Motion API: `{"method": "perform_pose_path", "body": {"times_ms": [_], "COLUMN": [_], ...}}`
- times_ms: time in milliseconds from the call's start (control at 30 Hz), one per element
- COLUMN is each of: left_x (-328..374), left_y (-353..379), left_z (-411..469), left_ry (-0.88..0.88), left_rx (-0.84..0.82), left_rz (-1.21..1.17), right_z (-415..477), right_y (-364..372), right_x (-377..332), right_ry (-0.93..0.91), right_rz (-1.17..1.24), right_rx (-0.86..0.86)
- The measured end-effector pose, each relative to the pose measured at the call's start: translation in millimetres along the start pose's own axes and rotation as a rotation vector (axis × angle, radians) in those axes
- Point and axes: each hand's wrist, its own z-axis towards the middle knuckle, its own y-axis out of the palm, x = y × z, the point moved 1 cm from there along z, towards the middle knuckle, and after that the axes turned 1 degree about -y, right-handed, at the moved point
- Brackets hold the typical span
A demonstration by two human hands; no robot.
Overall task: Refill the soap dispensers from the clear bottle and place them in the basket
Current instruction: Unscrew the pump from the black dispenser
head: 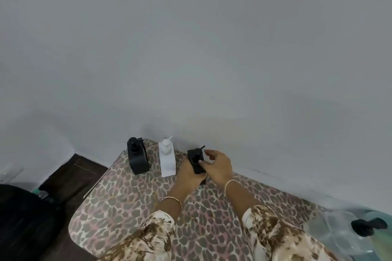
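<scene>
1. Head view is showing a small black soap dispenser point(196, 162) standing upright on a leopard-print table top point(131, 203), close to the grey wall point(191, 48); its long axis is running vertically, pump uppermost, spout pointing toward the wall.
2. Both hands are meeting on this dispenser, which is lying directly ahead of them and between them, so neither hand is needing to travel; the coming move appears to turn on the pump head coming off along that upright axis.
3. The left hand point(188, 174) is wrapping around the dispenser's body from the left, fingers closed on it, apparently steadying it.
4. The right hand point(217, 165) is resting loosely curled over the top, thumb pressing on the pump head, remaining fingers spread apart above the spout; whether it is twisting cannot be told.
5. A white dispenser point(167, 160) is standing just beside the held one on the left, and a larger black dispenser point(137, 158) is standing further left, both untouched.
6. The clear bottle point(347, 233), with a dark cap, is lying at the lower right edge, nearer the right arm and well apart from the hands.
7. No basket is appearing in view.
</scene>
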Motion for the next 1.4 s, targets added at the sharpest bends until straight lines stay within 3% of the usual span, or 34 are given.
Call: {"method": "perform_pose_path", "body": {"times_ms": [300,500,800,933,1133,1300,1400], "left_x": [-8.0,-11.2,-17.1,-21.4,-24.7,-34.3,-34.6], "left_y": [13.9,16.3,13.6,19.5,25.5,30.8,38.6], "left_z": [10.7,9.4,-21.1,-41.7,-67.2,-88.5,-99.8], "left_ry": [-0.074,-0.109,-0.085,-0.041,-0.008,0.059,0.125], "left_rx": [0.159,0.19,0.087,0.103,-0.001,-0.067,-0.043], "left_rz": [0.132,0.08,-0.04,0.128,0.186,0.145,0.095], "right_z": [16.7,24.8,-10.7,-33.3,-68.6,-93.7,-105.2], "right_y": [23.3,33.5,23.3,17.3,5.3,-0.8,5.8], "right_x": [4.3,11.6,11.4,18.6,37.2,58.2,70.5], "right_ry": [0.02,0.011,-0.132,-0.163,-0.192,-0.158,-0.131], "right_rz": [0.018,-0.111,-0.347,-0.351,-0.475,-0.315,-0.244], "right_rx": [0.1,0.108,0.161,0.179,0.103,-0.006,0.146]}}
